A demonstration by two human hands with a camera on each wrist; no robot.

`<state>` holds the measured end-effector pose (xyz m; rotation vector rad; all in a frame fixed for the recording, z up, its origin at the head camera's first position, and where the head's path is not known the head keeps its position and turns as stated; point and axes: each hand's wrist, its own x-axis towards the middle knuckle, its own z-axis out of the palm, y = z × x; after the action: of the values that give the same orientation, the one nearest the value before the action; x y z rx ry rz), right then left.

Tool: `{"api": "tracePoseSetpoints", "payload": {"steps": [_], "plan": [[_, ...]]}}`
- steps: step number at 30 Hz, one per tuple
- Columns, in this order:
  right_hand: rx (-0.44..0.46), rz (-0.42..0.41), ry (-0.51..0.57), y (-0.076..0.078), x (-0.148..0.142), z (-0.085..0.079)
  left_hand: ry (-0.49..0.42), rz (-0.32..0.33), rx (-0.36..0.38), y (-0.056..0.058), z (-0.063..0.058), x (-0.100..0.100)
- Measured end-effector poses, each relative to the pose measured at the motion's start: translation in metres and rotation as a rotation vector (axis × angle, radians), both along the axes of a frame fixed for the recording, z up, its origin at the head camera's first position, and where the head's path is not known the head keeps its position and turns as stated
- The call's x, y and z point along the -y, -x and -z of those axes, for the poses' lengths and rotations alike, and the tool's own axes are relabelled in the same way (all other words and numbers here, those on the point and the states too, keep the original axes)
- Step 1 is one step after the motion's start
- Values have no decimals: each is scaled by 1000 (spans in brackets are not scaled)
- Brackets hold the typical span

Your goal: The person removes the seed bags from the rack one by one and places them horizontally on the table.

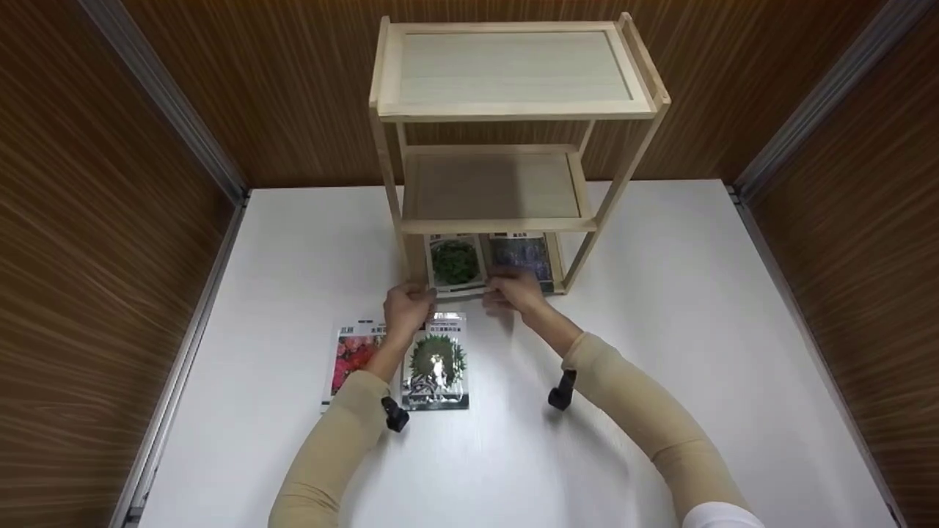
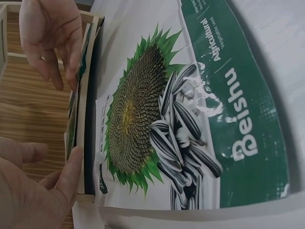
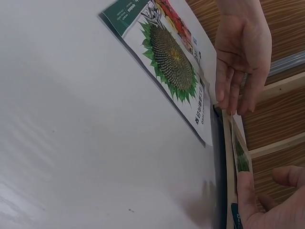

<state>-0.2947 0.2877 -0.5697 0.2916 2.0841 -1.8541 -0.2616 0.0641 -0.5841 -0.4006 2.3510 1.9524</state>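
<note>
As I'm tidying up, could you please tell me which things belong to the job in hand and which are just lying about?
In the job, it seems:
leafy packet, at left hand and right hand
purple-flower packet
wooden rack

Lying on the white table, perhaps for later:
sunflower packet
red-flower packet

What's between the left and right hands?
The leafy-green packet: its front edge lies between the left hand and right hand. Head view shows it; right wrist view too, nearly edge-on.

Bright glare on sunflower packet (image 1: 436, 361)
</note>
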Motion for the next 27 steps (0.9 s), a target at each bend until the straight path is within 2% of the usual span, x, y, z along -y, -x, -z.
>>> {"api": "tracePoseSetpoints", "payload": {"steps": [12,20,27], "plan": [[-26,-9,-3,-9,-2,4,-95,-4,56,-3,0,7],[-5,-22,-7,-15,-5,6,-79,26,99,-4,1,9],[-2,-35,-9,-18,-7,8,-140,18,112,-2,4,10]]}}
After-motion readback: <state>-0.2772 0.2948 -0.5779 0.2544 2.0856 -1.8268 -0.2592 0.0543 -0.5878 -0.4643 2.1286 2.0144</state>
